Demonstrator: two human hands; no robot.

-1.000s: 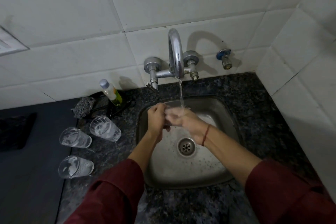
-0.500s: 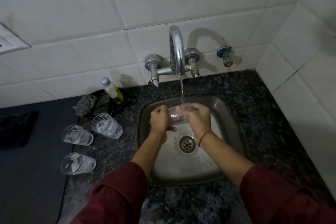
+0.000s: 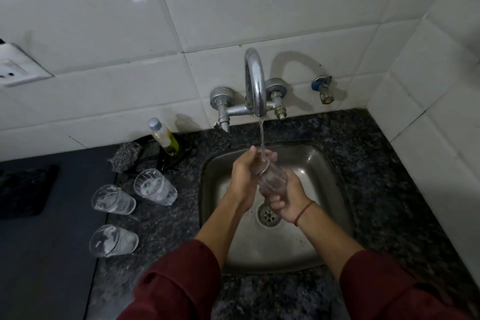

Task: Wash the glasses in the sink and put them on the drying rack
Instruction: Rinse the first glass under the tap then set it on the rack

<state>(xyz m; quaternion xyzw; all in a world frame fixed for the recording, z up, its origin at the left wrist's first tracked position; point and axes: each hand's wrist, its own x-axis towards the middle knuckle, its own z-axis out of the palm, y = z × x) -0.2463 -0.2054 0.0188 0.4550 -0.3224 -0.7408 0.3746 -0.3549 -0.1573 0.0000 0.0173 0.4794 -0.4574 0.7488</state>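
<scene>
Both hands keep a grip on 1 glass (image 3: 272,176) over the sink (image 3: 335,163), its long axis tilted rim-up toward the stream, right hand (image 3: 288,200) wrapping the base, left hand (image 3: 246,176) clasping near the rim.

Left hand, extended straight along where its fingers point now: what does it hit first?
The left hand points up toward the back wall. First in that line is likely the water stream, then the tap. Depth is unclear from this single view.
</scene>
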